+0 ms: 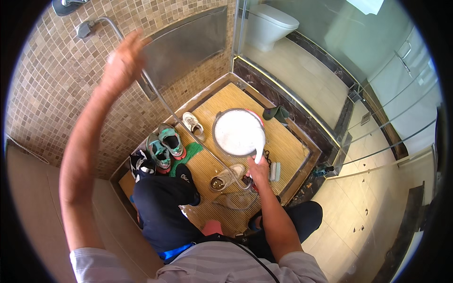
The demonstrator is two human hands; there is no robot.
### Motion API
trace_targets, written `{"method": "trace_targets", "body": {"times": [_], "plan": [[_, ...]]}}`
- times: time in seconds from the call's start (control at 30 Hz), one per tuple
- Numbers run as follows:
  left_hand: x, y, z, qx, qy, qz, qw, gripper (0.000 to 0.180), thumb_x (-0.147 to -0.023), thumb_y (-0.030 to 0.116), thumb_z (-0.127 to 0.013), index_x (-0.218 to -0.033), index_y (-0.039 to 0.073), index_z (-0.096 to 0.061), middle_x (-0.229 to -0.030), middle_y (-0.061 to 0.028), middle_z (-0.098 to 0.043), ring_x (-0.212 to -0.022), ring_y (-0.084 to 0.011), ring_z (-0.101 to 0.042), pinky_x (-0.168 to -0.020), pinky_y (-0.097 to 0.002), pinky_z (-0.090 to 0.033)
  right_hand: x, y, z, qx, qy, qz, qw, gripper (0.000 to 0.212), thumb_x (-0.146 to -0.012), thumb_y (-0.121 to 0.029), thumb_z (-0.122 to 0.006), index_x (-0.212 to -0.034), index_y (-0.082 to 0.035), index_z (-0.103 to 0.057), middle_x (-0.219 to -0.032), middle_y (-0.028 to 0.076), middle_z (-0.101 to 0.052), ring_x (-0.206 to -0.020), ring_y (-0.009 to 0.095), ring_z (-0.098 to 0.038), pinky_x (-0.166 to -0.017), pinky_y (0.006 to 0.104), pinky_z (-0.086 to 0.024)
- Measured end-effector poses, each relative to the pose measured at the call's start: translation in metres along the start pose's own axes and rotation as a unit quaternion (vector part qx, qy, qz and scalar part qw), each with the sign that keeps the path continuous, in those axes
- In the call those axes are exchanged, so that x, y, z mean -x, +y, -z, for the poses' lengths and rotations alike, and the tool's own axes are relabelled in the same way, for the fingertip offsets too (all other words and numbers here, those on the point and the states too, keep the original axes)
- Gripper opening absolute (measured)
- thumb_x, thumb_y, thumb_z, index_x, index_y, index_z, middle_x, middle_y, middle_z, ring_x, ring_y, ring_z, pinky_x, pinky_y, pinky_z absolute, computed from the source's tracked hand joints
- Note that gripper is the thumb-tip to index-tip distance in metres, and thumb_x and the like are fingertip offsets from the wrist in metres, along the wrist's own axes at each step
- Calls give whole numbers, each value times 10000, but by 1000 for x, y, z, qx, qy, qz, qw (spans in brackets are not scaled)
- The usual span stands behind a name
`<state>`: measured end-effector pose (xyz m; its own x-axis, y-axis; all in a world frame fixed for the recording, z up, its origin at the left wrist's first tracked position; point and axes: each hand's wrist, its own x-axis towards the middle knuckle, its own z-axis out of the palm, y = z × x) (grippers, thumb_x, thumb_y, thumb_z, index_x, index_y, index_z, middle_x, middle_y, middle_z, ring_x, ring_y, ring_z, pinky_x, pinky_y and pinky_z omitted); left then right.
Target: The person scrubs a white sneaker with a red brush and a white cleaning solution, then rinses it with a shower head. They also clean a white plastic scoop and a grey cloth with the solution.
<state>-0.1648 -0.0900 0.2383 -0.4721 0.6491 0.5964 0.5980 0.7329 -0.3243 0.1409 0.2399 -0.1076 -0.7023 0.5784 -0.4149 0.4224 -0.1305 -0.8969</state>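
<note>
My right hand (257,170) is wrapped round the handle of a white hand shower (260,147). Its head tilts over the near right rim of a round basin (216,137), which brims with white suds (238,132). Up at the left, my left hand (123,61) is raised in front of the mosaic wall, near the metal shower hose (163,100); motion smears its fingers. A beige shoe (228,178) lies just left of my right hand, and its like, another beige shoe (193,125), stands left of the basin. A pale scrubbing brush (275,171) rests to the right.
Green-and-grey sneakers (165,146) and a black-and-white shoe (141,163) stand by the left wall. Beside them lies green mesh (189,153). A dark green cap (277,114) sits behind the basin. The hose crosses the slatted mat (292,141). Beyond the dark ledge (288,96) stands a toilet (270,26).
</note>
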Motion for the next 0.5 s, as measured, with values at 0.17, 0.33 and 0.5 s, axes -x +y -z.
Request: {"method": "trace_targets", "body": {"times": [0.17, 0.33, 0.5], "plan": [[70, 148, -19, 244, -147, -8, 959, 366, -909, 154, -723, -1266, 80, -686, -1264, -202, -698, -1132, -329, -705, -945, -413, -604, -1, -4, -2, -118, -46, -4, 992, 279, -957, -195, -690, -1106, -36, -516, -753, 44, -556, -518, 142, -552, -454, 336, -520], [107, 260, -30, 435, -401, 70, 804, 422, -1010, 294, -602, -1316, 8, -649, -1157, -283, -708, -1020, -380, -725, -951, -440, -588, 15, -33, -21, -177, -104, 2, 979, 244, -983, -133, -647, -1152, -26, -507, -874, 81, -606, -646, 163, -611, -570, 343, -565], [158, 320, -78, 559, -308, 184, 748, 516, -1021, 359, -594, -1306, -70, -611, -1094, -284, -723, -1009, -388, -730, -897, -450, -569, 20, -17, -42, -113, -142, 128, 975, 299, -984, -130, -646, -1205, 5, -496, -1022, 127, -657, -827, 223, -667, -739, 376, -562]]}}
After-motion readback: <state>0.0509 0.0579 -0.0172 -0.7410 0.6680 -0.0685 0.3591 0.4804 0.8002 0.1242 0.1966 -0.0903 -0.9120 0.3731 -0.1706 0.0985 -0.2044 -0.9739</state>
